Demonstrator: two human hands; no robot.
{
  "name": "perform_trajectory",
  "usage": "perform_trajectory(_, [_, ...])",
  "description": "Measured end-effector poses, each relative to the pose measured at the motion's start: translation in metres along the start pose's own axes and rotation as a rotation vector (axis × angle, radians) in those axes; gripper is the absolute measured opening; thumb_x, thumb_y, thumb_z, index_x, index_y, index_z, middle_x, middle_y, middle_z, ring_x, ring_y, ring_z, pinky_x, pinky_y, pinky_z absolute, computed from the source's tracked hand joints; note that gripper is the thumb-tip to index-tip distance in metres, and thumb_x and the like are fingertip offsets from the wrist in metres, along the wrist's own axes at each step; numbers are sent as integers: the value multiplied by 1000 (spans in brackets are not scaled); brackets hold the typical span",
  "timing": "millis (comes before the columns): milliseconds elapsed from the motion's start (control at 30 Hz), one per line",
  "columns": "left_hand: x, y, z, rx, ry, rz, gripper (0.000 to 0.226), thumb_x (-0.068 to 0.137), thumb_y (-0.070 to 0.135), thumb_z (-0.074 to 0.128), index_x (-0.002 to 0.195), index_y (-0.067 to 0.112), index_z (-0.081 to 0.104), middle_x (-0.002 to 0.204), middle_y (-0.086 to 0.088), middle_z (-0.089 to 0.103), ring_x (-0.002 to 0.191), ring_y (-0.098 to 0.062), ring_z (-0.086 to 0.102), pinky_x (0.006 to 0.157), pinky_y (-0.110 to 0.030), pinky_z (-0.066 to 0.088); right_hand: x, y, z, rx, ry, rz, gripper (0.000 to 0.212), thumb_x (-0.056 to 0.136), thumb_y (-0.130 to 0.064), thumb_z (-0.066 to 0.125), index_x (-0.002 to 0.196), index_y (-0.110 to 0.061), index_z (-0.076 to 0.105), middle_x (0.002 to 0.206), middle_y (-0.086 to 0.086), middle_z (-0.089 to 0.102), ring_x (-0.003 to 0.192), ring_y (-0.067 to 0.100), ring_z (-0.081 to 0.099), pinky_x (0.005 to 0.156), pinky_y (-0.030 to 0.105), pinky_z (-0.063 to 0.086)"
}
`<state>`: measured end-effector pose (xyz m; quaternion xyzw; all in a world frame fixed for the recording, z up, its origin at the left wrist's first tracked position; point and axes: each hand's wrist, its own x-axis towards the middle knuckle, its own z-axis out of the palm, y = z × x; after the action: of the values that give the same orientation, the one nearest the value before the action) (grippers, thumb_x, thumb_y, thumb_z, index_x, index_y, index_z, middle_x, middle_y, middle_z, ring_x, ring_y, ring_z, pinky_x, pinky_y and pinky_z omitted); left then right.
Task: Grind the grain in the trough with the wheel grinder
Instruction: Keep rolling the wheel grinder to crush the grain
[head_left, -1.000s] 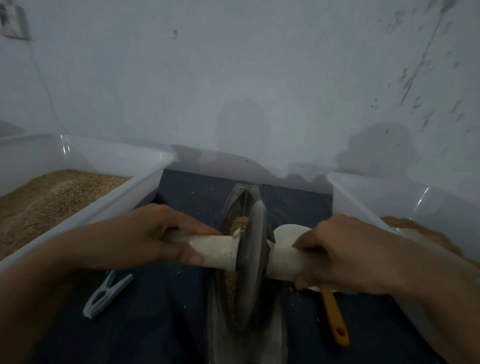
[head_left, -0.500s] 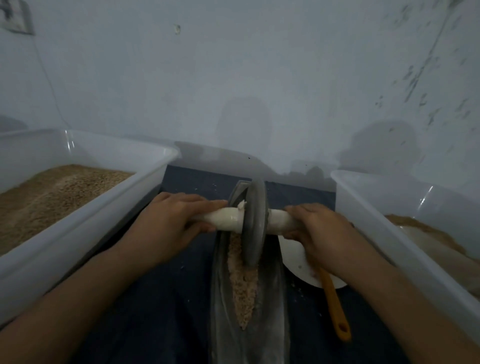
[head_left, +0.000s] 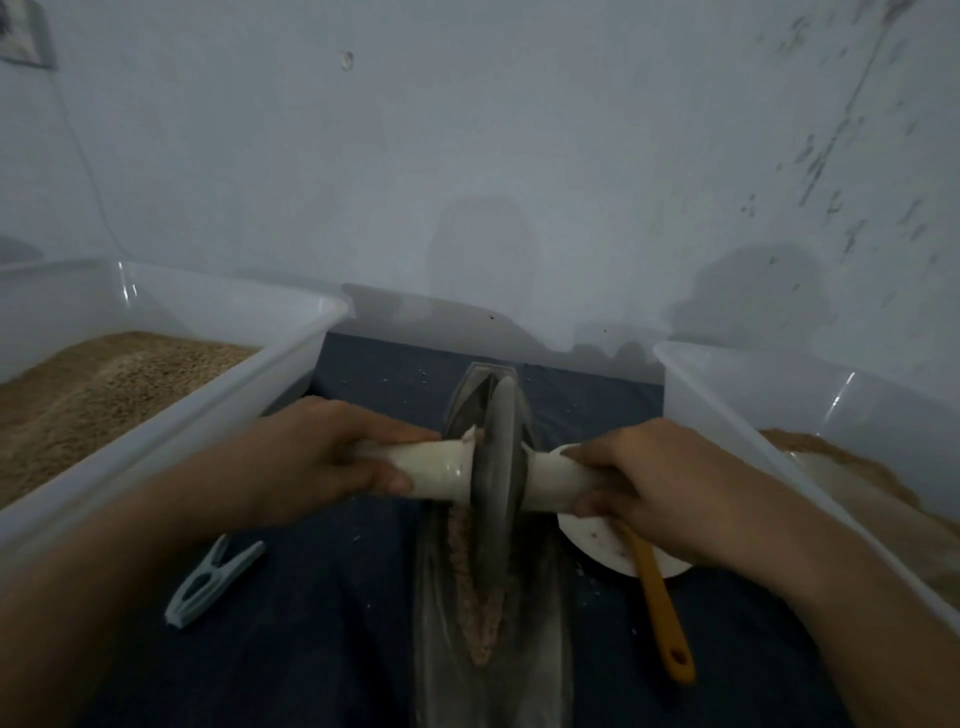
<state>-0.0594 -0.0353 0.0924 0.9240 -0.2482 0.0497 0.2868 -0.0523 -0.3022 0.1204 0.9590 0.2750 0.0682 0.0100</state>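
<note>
Dark blue cloth (head_left: 332, 623) covers centre frame; my left hand (head_left: 311, 462) and right hand (head_left: 660, 493) each grip the grey wheel grinder (head_left: 496, 467) by its white axle handle (head_left: 431, 467), balancing it upright over brown grain (head_left: 475, 613) in the long metal trough (head_left: 540, 649).

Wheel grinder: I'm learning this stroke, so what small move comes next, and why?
Probably roll the wheel grinder toward you along the trough. Both the left hand and right hand hold its handle, the wheel sits mid-trough, and the grain lies on the near side.
</note>
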Motion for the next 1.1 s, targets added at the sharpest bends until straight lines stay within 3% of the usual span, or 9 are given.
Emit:
perform_trajectory(100, [9,-7,19,234,268,28,48,85,31,64,128,44,46,115,12,64,104,-10,59,91,-31,44,16,6,23,-32,157,47,44,95,-20,50,137,-23,41,131,-2,50,119,12,43,88,17,28])
perform_trajectory(200, [13,-9,25,316,320,75,49,85,32,63,131,38,48,115,11,63,105,-13,58,91,-37,43,18,10,28,-24,170,59,43,95,-25,51,136,-21,43,132,-2,50,120,12,41,91,19,28])
perform_trajectory(333, [4,-7,5,97,80,63,45,80,38,66,117,58,50,106,31,62,100,10,56,86,-11,41,7,4,10,-48,72,-9,30,88,-36,59,117,-29,59,106,-6,63,96,10,55,77,22,41])
perform_trajectory(433, [-5,-4,-11,-163,-223,47,40,79,46,63,116,55,56,112,29,63,105,7,58,94,-21,44,-7,0,-8,-2,-28,-58,29,82,-46,63,107,-31,63,85,-12,61,76,2,52,60,12,36])
perform_trajectory(567, [-8,0,-17,-253,-333,65,38,81,42,63,117,52,57,115,24,64,107,3,59,94,-20,43,-21,-3,-20,51,-91,-81,39,78,-54,64,107,-28,65,86,-8,66,76,3,58,65,16,43])
perform_trajectory(733, [1,-4,3,44,9,-48,38,84,45,58,115,63,46,111,27,63,99,8,58,92,-22,45,3,-4,6,-71,106,-19,31,92,-26,54,122,-30,53,111,-7,60,102,9,53,72,18,32])
perform_trajectory(900, [11,-7,20,333,296,73,43,86,38,60,128,38,52,113,11,65,103,-13,60,86,-32,45,16,8,22,4,177,45,36,94,-28,52,129,-25,50,123,-5,56,113,11,47,88,22,33])
perform_trajectory(967, [10,-6,17,269,257,66,42,84,40,61,124,44,51,111,14,65,101,-9,60,87,-32,45,13,9,20,-23,156,28,29,92,-31,54,121,-26,56,114,-6,60,106,10,51,81,22,35])
perform_trajectory(1100, [-3,-2,-5,-70,-88,16,38,76,49,60,113,56,57,107,29,65,98,8,60,90,-19,45,-1,3,-1,0,3,-45,14,84,-43,62,97,-38,62,79,-14,60,75,-1,52,62,13,37])
